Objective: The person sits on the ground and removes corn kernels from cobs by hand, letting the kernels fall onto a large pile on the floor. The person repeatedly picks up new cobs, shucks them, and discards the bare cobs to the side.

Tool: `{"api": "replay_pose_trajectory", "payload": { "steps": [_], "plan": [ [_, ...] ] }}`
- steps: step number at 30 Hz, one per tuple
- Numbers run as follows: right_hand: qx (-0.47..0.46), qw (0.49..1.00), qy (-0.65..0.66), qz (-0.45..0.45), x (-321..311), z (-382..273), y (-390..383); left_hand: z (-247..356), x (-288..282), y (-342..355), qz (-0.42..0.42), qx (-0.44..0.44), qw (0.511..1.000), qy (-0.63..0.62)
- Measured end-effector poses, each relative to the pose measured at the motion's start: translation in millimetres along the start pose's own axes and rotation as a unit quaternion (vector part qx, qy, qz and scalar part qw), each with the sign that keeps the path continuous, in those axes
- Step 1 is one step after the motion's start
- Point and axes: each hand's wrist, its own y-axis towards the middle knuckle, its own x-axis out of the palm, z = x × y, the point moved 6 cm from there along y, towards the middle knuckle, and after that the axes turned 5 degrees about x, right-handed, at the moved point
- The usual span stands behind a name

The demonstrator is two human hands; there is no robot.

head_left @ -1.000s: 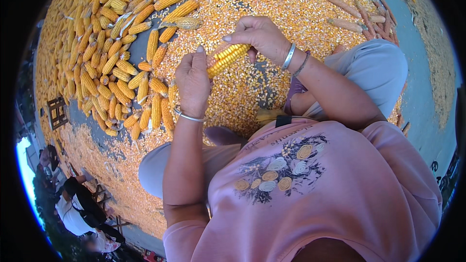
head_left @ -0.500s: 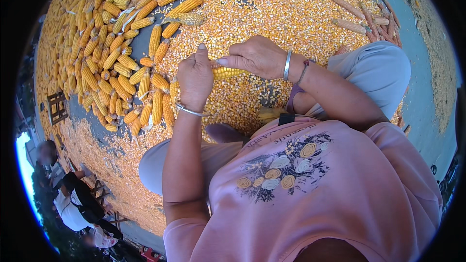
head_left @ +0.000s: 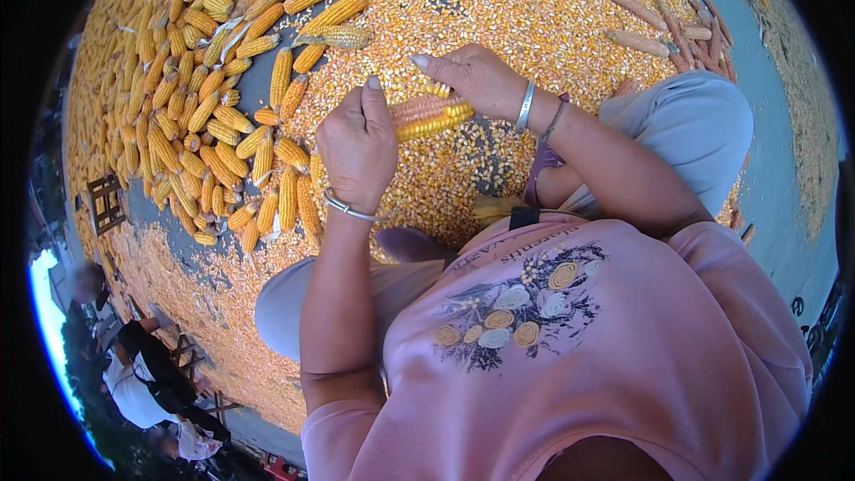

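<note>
Between my hands is an ear of corn (head_left: 432, 125), partly shelled: a strip of bare pinkish cob shows along its upper side, with yellow kernels below and at the right end. My left hand (head_left: 358, 141) is closed round its left end, thumb pointing up. My right hand (head_left: 481, 82) curls at its right end, the thumb lifted off the cob and a few kernels beside the fingers. Beneath both hands lies a wide spread of loose kernels (head_left: 525, 22).
Unshelled ears of corn (head_left: 200, 116) are heaped on the left. Bare cobs (head_left: 655, 36) lie at the far right, beyond my bent knee (head_left: 681, 125). A small wooden stool (head_left: 106, 203) stands at the left edge, and another person (head_left: 138, 383) is at the lower left.
My right thumb has lifted up and away from the ear of corn, baring the shelled strip. The ear is turned slightly, and my right hand sits a little higher.
</note>
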Motion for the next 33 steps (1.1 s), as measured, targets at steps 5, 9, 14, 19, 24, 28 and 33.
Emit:
{"api": "replay_pose_trajectory", "payload": {
  "steps": [5, 9, 14, 19, 24, 28, 33],
  "plan": [
    [0.023, 0.995, 0.059, -0.07, 4, -20, -8, -48, -3, 5, -0.024, -0.101, 0.993, -0.059],
    [-0.069, 0.985, -0.086, -0.131, 11, -39, -15, -69, 0, 0, -0.031, -0.283, 0.937, -0.203],
    [-0.112, 0.981, -0.109, -0.118, 10, -33, -10, -58, 7, -6, -0.063, -0.362, 0.891, -0.268],
    [-0.213, 0.975, -0.048, -0.047, 6, -37, -8, -62, 11, -6, -0.055, -0.268, 0.936, -0.222],
    [0.017, 0.996, 0.044, -0.081, -2, -23, -10, -47, 4, -3, -0.056, -0.153, 0.982, -0.093],
    [0.104, 0.983, 0.122, -0.089, -1, -8, -8, -27, -6, 3, -0.001, -0.068, 0.993, -0.1],
    [0.09, 0.968, 0.211, -0.096, 0, -20, -12, -45, -11, 7, -0.001, -0.114, 0.986, -0.125]
  ]
}}
